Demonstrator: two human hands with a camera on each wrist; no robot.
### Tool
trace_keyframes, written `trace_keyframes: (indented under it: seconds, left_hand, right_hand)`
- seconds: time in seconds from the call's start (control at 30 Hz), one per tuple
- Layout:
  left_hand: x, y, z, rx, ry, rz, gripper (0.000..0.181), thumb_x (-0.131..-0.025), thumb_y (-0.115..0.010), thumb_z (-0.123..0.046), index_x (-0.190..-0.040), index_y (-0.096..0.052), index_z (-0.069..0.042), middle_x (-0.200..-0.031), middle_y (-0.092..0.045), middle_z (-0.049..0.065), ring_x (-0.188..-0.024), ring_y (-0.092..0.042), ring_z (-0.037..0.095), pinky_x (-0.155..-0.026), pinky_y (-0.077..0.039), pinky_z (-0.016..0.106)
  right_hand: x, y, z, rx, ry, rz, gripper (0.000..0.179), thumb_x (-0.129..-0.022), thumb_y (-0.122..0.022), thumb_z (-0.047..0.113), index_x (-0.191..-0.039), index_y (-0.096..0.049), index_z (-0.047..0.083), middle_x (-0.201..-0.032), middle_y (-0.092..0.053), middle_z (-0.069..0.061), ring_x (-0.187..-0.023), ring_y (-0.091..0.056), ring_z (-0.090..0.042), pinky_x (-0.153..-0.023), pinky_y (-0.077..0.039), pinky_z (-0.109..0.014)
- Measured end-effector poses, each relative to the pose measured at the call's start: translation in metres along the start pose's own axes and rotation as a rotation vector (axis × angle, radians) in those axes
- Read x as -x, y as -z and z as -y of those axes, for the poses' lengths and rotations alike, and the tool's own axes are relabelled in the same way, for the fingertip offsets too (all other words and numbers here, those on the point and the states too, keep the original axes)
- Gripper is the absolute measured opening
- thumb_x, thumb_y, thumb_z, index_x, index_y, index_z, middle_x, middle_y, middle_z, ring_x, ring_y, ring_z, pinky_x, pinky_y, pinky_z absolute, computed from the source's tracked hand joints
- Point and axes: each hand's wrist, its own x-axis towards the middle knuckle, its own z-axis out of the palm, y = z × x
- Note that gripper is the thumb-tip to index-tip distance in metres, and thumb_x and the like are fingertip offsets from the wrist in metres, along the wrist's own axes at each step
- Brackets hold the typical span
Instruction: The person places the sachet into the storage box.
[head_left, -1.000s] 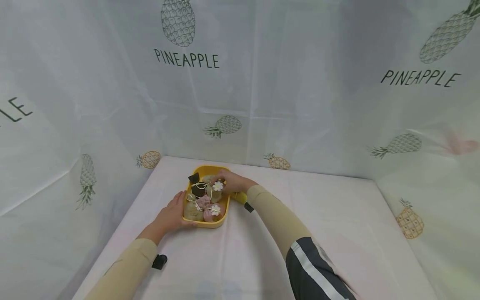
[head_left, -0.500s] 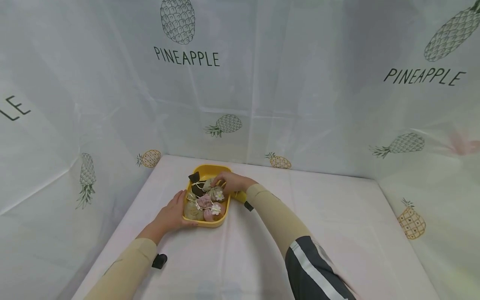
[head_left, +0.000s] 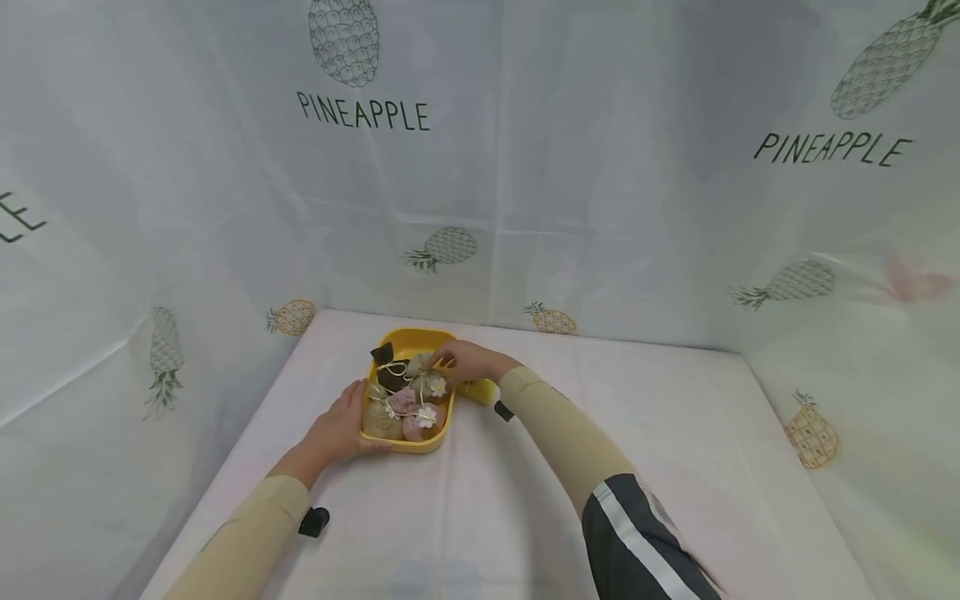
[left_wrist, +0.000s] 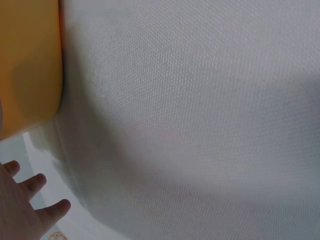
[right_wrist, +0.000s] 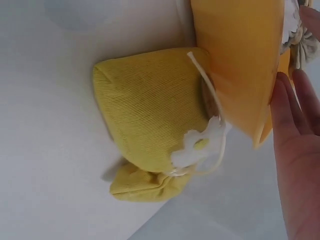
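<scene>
A yellow plastic tray (head_left: pixel 417 447) on the table holds several small drawstring pouches. My left hand (head_left: pixel 337 427) rests along its left wall, thumb by the front corner; in the left wrist view the fingers of this hand (left_wrist: pixel 20 210) are straight and spread below the tray wall (left_wrist: pixel 30 65). My right hand (head_left: pixel 472 363) reaches over the right rim and pinches a grey-green pouch (head_left: pixel 431 386) with a white flower. A dark brown pouch (head_left: pixel 391 378), a pink pouch (head_left: pixel 405 402) and a beige pouch (head_left: pixel 382 422) lie around it.
Outside the tray's right wall, partly under my right wrist, lies a yellow pouch (right_wrist: pixel 155 105) with a white flower and cord. The white-covered table (head_left: pixel 615 417) meets a hanging pineapple-print sheet (head_left: pixel 600 208) at its back and sides.
The grey-green pouch has been lowered and turned among the others, its flower now lower, with my right fingers staying at it. My left hand keeps its place on the tray.
</scene>
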Motion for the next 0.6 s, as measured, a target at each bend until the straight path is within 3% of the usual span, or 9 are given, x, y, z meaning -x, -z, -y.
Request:
trace_keyframes:
  seconds: [0.27, 0.6]
  left_hand:
    - [0.001, 0.000, 0.002, -0.009, -0.009, -0.008, 0.140, -0.060, -0.070, -0.080, -0.151, -0.010, 0.007, -0.152, -0.019, 0.032, -0.135, -0.029, 0.050, -0.103, -0.034, 0.063]
    - [-0.001, -0.001, 0.000, -0.013, -0.001, 0.003, 0.140, -0.060, -0.069, -0.081, -0.150, -0.010, 0.008, -0.152, -0.017, 0.032, -0.134, -0.029, 0.052, -0.102, -0.034, 0.064]
  right_hand:
    - [0.016, 0.003, -0.011, -0.076, 0.081, -0.093, 0.048, -0.080, -0.077, 0.004, -0.125, -0.066, 0.013, -0.130, -0.053, 0.001, -0.122, -0.050, -0.026, -0.102, -0.044, -0.038]
    - [0.043, 0.010, -0.028, -0.115, 0.081, -0.184, 0.048, -0.082, -0.076, 0.001, -0.128, -0.063, 0.008, -0.137, -0.048, -0.001, -0.130, -0.043, -0.027, -0.106, -0.039, -0.043]
